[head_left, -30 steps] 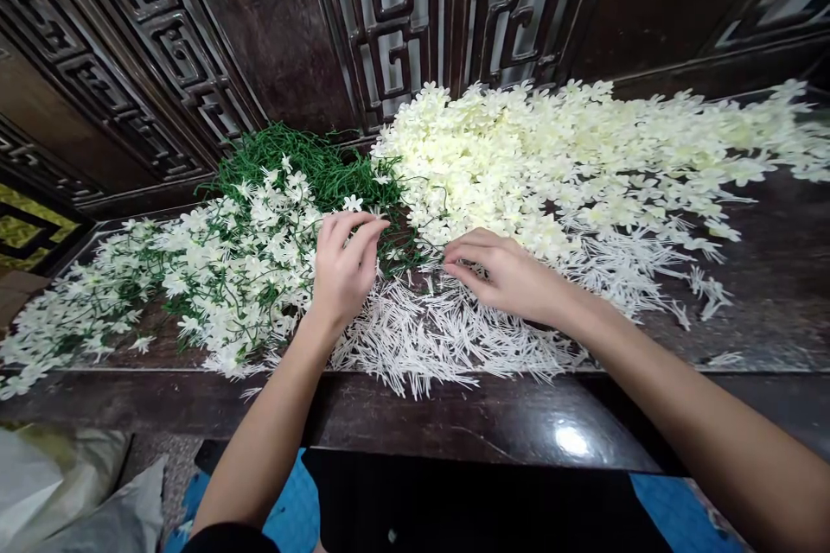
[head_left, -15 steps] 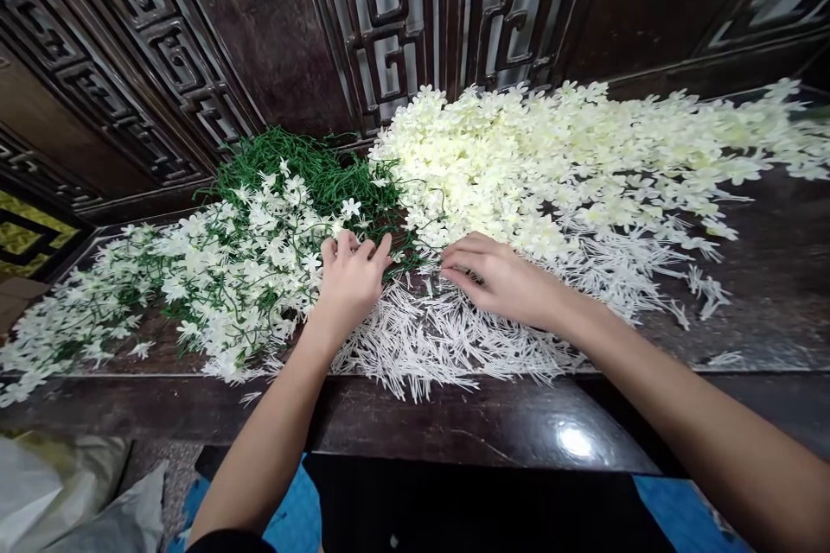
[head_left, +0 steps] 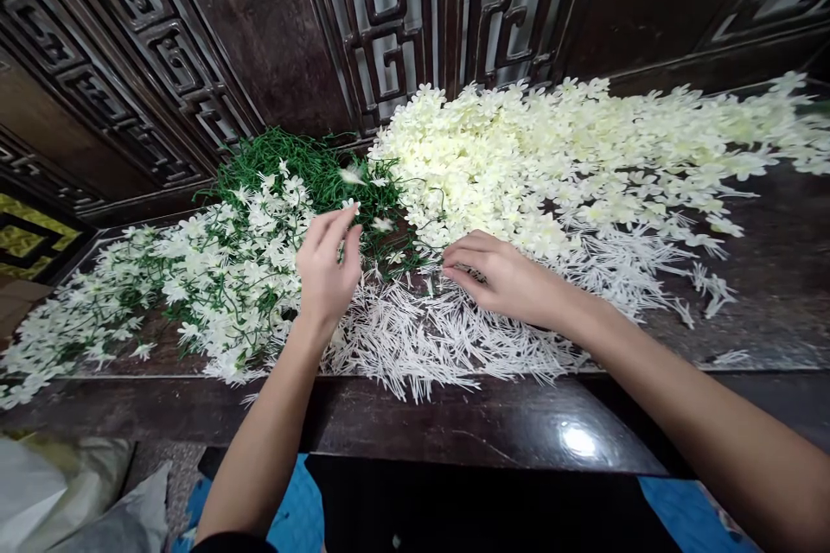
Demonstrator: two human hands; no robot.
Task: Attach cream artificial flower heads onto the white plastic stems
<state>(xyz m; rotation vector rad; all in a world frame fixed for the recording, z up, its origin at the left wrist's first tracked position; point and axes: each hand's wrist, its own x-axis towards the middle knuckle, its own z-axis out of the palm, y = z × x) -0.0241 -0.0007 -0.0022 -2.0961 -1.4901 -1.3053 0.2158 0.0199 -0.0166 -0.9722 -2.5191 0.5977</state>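
Observation:
My right hand [head_left: 489,270] is closed in a pinch over the white strands, its thumb and fingertips on the end of a thin green artificial stem [head_left: 415,257]. Blurred white flowers [head_left: 382,225] hang about that stem. To the left, my left hand [head_left: 329,263] is raised with thumb and index finger apart, and a small white flower shows by its fingertips. Under and between both hands lie white stamen-like strands [head_left: 421,346]. Behind the left hand is a heap of green stems [head_left: 285,160]; beside it, finished-looking white flower sprigs [head_left: 226,276].
A large heap of loose cream petals [head_left: 519,147] stretches along the back right. The dark wooden bench [head_left: 454,423] has its front edge close to my body. A carved wooden panel [head_left: 272,34] rises behind. Pale bags [head_left: 84,484] lie on the floor at lower left.
My left hand has moved left and turned, its thumb now raised apart from the fingers. Flowers near the green heap have shifted and are blurred. The right hand stays almost in place.

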